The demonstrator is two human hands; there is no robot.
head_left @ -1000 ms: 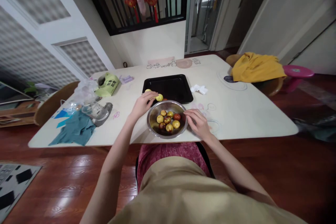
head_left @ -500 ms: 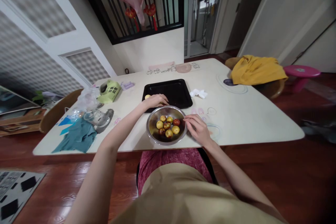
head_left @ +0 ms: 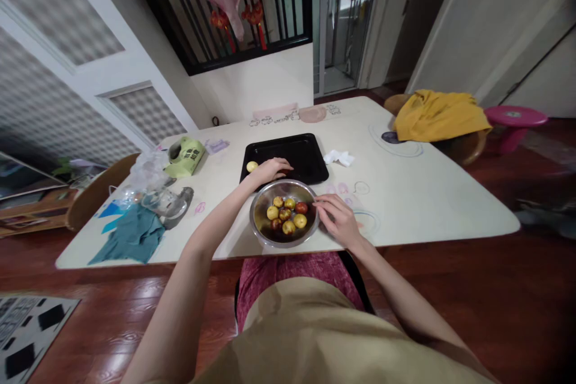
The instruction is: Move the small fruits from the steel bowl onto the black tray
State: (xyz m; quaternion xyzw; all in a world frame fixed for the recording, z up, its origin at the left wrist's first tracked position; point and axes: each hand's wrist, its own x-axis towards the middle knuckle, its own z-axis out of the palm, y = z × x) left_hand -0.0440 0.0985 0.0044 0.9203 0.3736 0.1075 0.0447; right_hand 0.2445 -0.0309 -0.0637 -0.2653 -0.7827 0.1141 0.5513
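Note:
A steel bowl (head_left: 258, 234) stands near the table's front edge with several yellow-green and red-brown jujubes (head_left: 285, 214) in it. My right hand (head_left: 335, 216) grips the bowl's right rim between thumb and fingers. Beyond the bowl lies a black baking tray (head_left: 306, 153). Over the tray's near side, my left hand (head_left: 272, 171) is curled palm down. A reddish-brown jujube shows partly beneath its fingers; the rest of it is hidden. One pale yellow jujube (head_left: 252, 166) rests in the tray's left part, beside my left wrist.
A crumpled white tissue (head_left: 339, 158) lies right of the tray. On the table's left are a green bag (head_left: 185, 157), a clear plastic bag (head_left: 148, 171), a glass jug (head_left: 166, 203) and a teal cloth (head_left: 130, 237). Yellow fabric (head_left: 441, 117) covers a chair at right.
My left hand has shifted slightly right across the tray, uncovering more of the pale jujube there. My right hand stays at the bowl's rim. The view has tilted a little.

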